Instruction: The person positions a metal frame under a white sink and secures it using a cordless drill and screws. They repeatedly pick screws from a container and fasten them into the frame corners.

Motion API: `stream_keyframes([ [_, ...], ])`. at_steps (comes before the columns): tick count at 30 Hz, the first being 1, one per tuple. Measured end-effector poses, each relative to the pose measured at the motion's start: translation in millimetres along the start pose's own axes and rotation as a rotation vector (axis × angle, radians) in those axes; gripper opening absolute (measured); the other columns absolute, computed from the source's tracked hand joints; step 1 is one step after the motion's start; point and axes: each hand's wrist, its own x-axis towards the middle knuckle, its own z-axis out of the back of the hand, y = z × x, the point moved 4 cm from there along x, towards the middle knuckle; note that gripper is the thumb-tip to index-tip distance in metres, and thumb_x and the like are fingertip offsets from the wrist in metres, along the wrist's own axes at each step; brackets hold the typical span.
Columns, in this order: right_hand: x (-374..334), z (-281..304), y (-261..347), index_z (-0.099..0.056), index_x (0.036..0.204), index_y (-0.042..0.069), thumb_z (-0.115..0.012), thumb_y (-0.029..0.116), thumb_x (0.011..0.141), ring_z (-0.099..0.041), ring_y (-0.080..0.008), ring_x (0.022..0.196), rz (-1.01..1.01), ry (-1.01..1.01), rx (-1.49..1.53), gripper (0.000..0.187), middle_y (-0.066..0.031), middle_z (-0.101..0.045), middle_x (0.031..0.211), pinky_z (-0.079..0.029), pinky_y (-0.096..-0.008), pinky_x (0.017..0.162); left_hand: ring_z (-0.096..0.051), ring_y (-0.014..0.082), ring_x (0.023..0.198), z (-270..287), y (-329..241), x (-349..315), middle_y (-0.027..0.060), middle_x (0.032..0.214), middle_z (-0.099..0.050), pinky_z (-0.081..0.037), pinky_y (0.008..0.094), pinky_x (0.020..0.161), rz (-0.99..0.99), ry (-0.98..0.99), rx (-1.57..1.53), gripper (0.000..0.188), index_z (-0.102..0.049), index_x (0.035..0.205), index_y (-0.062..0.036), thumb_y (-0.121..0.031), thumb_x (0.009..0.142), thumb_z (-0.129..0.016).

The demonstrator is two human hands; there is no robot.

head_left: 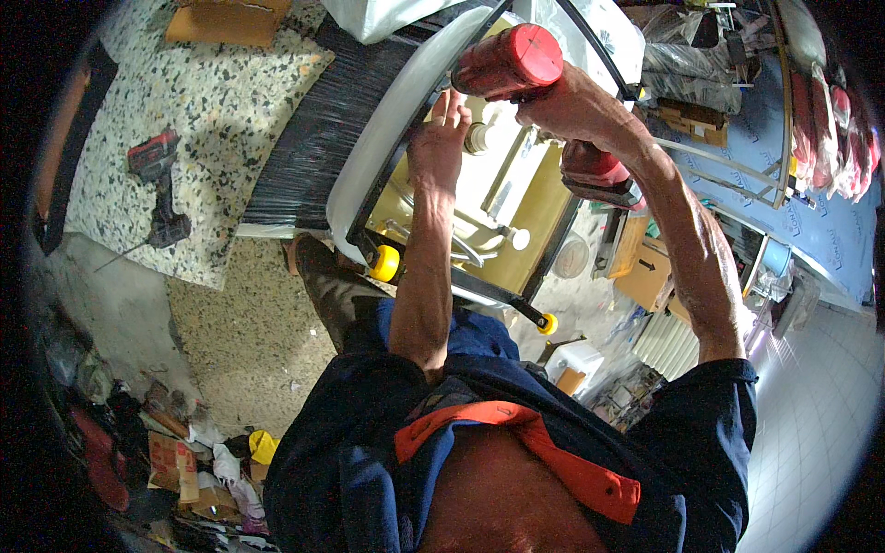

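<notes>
My right hand grips a red-and-black cordless drill, its front end toward the left. Just below that front end, my left hand has its fingers drawn together at a dark metal frame. Anything between those fingertips is too small to make out. The frame lies over a white, tub-like shell with a yellowish hollow side facing me. Inside are a grey hose, a pale round fitting and a white round knob. Yellow feet cap the frame's near corners.
Another cordless drill with a long bit lies on a speckled slab at left. Black plastic wrap borders the shell. Scraps and cardboard litter the lower left. Boxes and wrapped parts stand at right.
</notes>
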Motion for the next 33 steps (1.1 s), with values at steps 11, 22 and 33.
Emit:
stream_keyframes([
  [11,0,2,7,-0.062,0.109,0.0,-0.068,0.009,0.077,-0.065,-0.0137,0.067,-0.019,0.066,-0.074,0.034,-0.0081,-0.067,0.078,-0.055,-0.0309,0.057,-0.02,0.0301,0.146,11,-9,7,0.0211,0.153,-0.024,-0.038,0.0505,0.101,-0.15,0.006,0.317,0.061,-0.038,0.141,-0.0008,-0.001,0.084,-0.059],
  [22,1,0,5,-0.062,0.098,-0.001,-0.057,0.009,0.076,-0.065,-0.017,0.056,0.084,-0.007,-0.065,0.024,-0.0091,-0.064,0.065,-0.052,-0.0338,0.048,-0.018,0.0287,0.147,2,-2,2,0.0155,0.158,-0.018,-0.037,0.0489,0.098,-0.151,0.077,0.553,0.045,-0.042,0.139,-0.0049,-0.018,0.096,-0.05],
  [33,9,-3,-4,-0.063,0.1,0.0,-0.055,0.009,0.079,-0.069,-0.0189,0.061,0.069,-0.007,-0.137,0.024,-0.0109,-0.068,0.069,-0.056,-0.0338,0.053,-0.027,0.0311,0.137,12,-10,9,0.0175,0.149,-0.028,-0.039,0.0475,0.096,-0.164,0.013,0.502,0.05,-0.047,0.133,-0.003,-0.012,0.086,-0.061],
])
